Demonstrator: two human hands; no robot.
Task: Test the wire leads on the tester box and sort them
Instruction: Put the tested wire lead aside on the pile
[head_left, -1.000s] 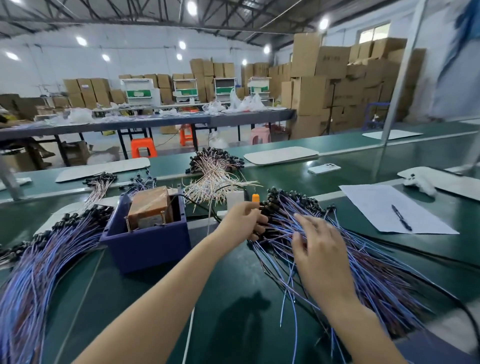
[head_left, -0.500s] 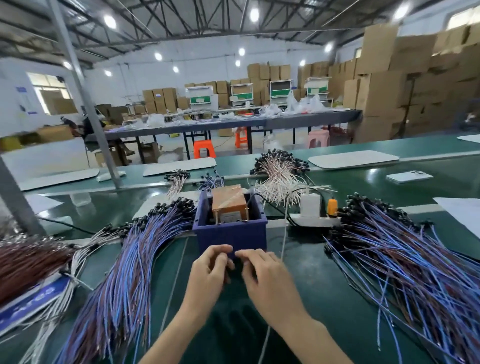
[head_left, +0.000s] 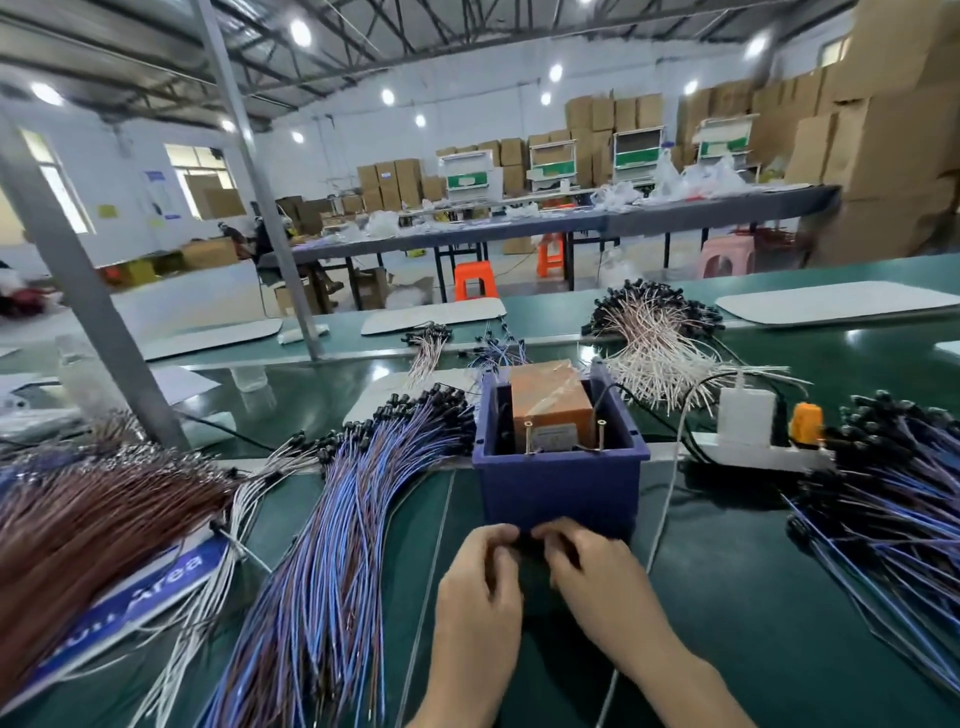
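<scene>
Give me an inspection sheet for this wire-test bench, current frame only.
Surface: green bench mat, largely covered by wire.
Job's things: orange tester box sits in blue bin; blue-violet lead bundle left of the bin; blue lead pile right; brown lead bundle far left; white lead pile behind.
Clutter: power strip with white adapter; blue label sign partly under wires.
Hands: left hand and right hand meet at the bin's front wall, fingers curled; what they hold is hidden.
Cables: white cord runs toward the camera past the right hand.
Surroundings: orange stool, stacked cartons, long table.
</scene>
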